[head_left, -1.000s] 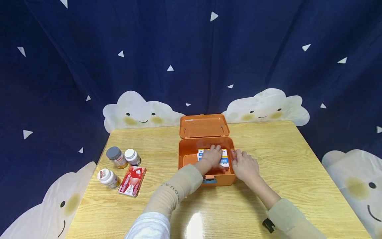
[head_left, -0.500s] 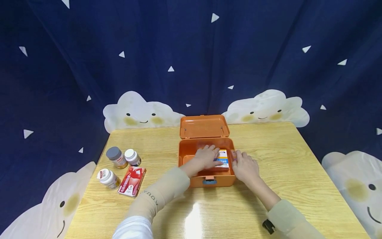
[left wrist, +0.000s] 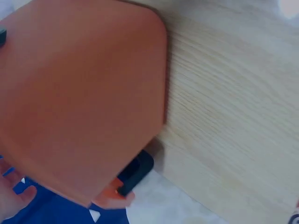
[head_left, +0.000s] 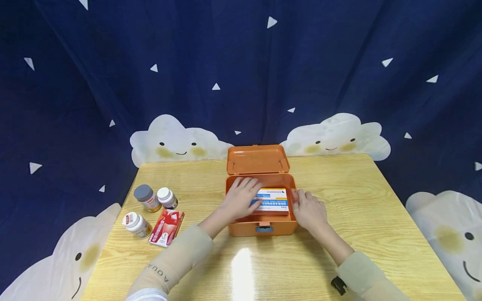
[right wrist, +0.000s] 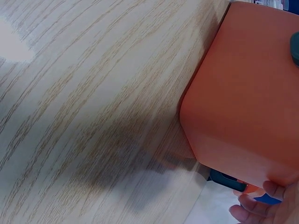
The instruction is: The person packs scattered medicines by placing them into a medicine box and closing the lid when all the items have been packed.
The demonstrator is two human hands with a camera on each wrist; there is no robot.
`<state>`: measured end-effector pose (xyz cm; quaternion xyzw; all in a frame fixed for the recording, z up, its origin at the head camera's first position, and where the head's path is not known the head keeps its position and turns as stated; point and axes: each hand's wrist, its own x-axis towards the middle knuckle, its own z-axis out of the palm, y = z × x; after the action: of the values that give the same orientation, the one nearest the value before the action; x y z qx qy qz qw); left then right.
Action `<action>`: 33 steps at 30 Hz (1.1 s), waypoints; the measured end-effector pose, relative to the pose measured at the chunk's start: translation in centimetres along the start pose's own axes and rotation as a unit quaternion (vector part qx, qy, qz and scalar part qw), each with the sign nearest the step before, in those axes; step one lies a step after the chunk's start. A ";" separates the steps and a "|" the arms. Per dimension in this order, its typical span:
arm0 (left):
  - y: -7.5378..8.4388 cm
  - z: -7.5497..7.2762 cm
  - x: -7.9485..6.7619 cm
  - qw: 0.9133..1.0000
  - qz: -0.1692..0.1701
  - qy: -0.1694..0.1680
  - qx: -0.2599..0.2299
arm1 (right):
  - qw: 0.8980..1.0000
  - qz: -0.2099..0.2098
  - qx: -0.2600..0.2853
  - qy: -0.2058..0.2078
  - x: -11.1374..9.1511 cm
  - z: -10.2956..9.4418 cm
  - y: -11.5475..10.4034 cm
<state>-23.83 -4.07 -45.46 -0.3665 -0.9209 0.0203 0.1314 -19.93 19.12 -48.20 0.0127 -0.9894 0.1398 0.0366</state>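
An orange plastic box (head_left: 280, 227) stands with its lid tipped back, a blue-grey latch on its front. Inside, on the right, lies a white and blue medicine box (head_left: 278, 205), its left part hidden behind a thumb. My left hand (head_left: 241, 198) is over the left part of the orange box, fingers spread and holding nothing; its thumb reaches across the medicine box, though contact is unclear. Fingers of it show past the orange wall in the left wrist view. My right hand (head_left: 310, 211) grips the orange box's right rim, with fingertips at the edge.
On the table's left stand a grey-capped bottle (head_left: 152, 203), a small white-capped bottle (head_left: 171, 202) and a white bottle (head_left: 140, 228). A red medicine box (head_left: 166, 228) lies beside them. A black clip-like object (head_left: 339, 284) shows by the right sleeve.
My left hand has moved left off the medicine box, uncovering more of its printed top. My right hand stays at the orange box's right rim.
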 end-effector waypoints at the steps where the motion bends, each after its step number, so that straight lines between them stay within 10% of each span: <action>1: -0.3 -0.1 -0.4 1.000 -0.001 0.019 -0.003 | 1.000 -0.001 0.000 0.000 0.0 0.0 0.0; 9: -2.4 -0.5 -3.2 0.985 -0.032 0.165 -0.034 | 1.000 -0.001 0.001 0.001 0.0 0.1 0.1; 21: -4.4 1.3 -8.3 0.949 -0.128 0.277 -0.082 | 1.000 0.003 0.001 -0.006 0.1 0.0 0.0; 27: -5.4 3.4 -11.1 0.934 -0.205 0.284 -0.074 | 1.000 0.004 0.002 -0.005 0.1 0.1 0.0; 33: -6.1 5.1 -14.1 0.918 -0.324 0.212 -0.092 | 1.000 0.007 0.001 -0.009 0.1 0.0 0.1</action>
<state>-19.44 -17.82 -52.77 -0.0546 -0.9376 -0.1861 0.2888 -19.99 19.19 -48.26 0.0072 -0.9896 0.1412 0.0266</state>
